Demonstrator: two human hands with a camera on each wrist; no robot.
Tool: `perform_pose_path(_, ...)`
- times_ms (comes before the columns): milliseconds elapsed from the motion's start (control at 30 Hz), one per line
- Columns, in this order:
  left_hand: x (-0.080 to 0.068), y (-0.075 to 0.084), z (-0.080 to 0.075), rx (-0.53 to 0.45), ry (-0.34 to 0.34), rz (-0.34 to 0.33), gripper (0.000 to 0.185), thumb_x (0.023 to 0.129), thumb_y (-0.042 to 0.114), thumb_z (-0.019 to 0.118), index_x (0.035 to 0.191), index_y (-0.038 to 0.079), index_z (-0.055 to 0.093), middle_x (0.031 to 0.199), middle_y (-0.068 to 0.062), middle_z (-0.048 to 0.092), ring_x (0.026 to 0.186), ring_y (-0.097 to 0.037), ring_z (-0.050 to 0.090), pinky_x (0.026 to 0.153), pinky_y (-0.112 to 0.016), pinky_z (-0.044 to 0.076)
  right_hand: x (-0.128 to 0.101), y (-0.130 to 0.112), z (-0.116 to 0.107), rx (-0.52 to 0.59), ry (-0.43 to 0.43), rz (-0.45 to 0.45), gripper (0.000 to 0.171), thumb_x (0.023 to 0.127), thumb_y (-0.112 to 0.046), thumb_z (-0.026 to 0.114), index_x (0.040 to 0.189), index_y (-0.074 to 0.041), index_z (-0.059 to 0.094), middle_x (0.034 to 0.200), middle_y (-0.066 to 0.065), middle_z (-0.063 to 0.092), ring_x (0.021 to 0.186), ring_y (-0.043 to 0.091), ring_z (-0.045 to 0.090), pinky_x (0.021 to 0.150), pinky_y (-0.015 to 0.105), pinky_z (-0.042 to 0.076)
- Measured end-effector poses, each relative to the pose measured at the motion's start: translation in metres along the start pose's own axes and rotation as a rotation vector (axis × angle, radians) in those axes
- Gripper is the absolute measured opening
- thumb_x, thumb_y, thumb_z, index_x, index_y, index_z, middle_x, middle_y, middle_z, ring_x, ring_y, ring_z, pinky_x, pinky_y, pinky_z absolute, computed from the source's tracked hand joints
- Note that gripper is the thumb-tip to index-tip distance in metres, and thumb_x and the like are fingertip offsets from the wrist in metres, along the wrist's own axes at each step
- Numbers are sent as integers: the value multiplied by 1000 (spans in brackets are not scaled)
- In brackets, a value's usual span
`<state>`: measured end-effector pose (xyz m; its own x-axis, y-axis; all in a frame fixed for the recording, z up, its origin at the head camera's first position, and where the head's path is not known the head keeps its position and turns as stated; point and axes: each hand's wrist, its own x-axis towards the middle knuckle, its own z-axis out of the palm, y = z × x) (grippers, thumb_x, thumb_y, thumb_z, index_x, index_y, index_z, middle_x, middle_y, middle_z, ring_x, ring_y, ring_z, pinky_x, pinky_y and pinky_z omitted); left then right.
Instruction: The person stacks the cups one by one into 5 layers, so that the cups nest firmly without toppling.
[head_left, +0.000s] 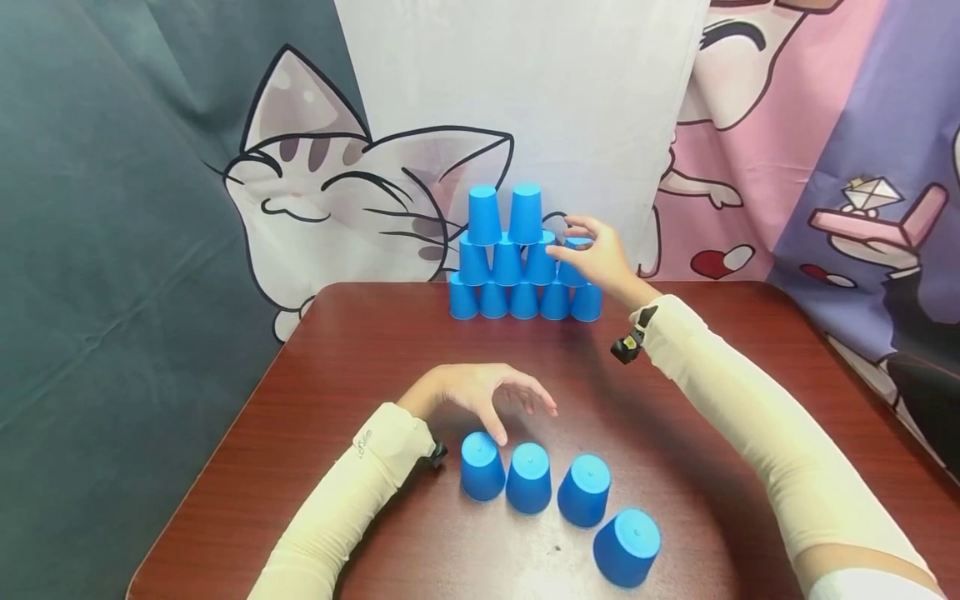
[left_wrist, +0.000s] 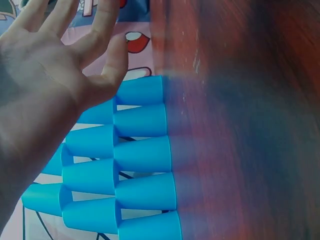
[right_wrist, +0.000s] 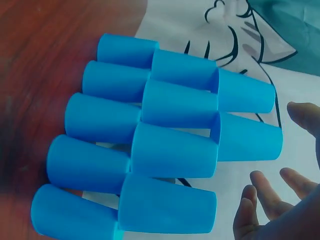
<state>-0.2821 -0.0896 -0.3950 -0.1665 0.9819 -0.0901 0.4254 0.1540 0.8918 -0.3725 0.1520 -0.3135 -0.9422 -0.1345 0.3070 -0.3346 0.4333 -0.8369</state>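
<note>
Upside-down blue plastic cups form a pyramid (head_left: pixel 507 260) at the back of the table, with several in the bottom and middle rows and two on top. My right hand (head_left: pixel 603 254) is raised at the pyramid's right end, thumb and fingers spread. It overlaps the last middle-row cup (head_left: pixel 572 268) in the head view. In the right wrist view, the fingertips (right_wrist: pixel 267 192) hold nothing beside the upper cups (right_wrist: pixel 250 136). My left hand (head_left: pixel 480 392) hovers with loosely bent, empty fingers just behind the leftmost loose cup (head_left: pixel 482 471).
Several loose cups stand upside down in a slanting row, including a second (head_left: pixel 528 482), a third (head_left: pixel 584 493) and the nearest one (head_left: pixel 627 550). The brown table (head_left: pixel 360 333) backs onto a cartoon-printed cloth (head_left: pixel 585 100) right behind the pyramid.
</note>
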Motion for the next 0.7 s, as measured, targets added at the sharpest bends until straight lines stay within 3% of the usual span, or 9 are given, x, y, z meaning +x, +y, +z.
perform_pose_path(233, 1, 9, 6, 57, -47, -33, 72, 77, 25, 82, 141, 13, 51, 139, 2, 56, 128, -27, 52, 104, -48, 44, -28, 2, -8, 21, -73, 0, 64, 88, -37, 76, 143, -14, 52, 137, 15, 58, 120, 37, 56, 99, 56, 47)
perform_pose_path(433, 3, 14, 9, 101, -45, -68, 72, 75, 31, 84, 138, 15, 54, 136, 8, 58, 125, -25, 53, 101, -45, 47, -57, 4, -15, -2, -128, 8, 61, 87, -41, 75, 137, -11, 56, 136, 13, 59, 124, 38, 53, 98, 57, 47)
perform_pose_path(700, 7, 18, 12, 156, -81, -97, 67, 74, 31, 84, 135, 17, 59, 130, 14, 60, 121, -19, 55, 98, -42, 49, -93, 27, -19, -10, -200, 12, 51, 89, -34, 75, 130, -6, 62, 128, 15, 64, 117, 35, 60, 97, 51, 50)
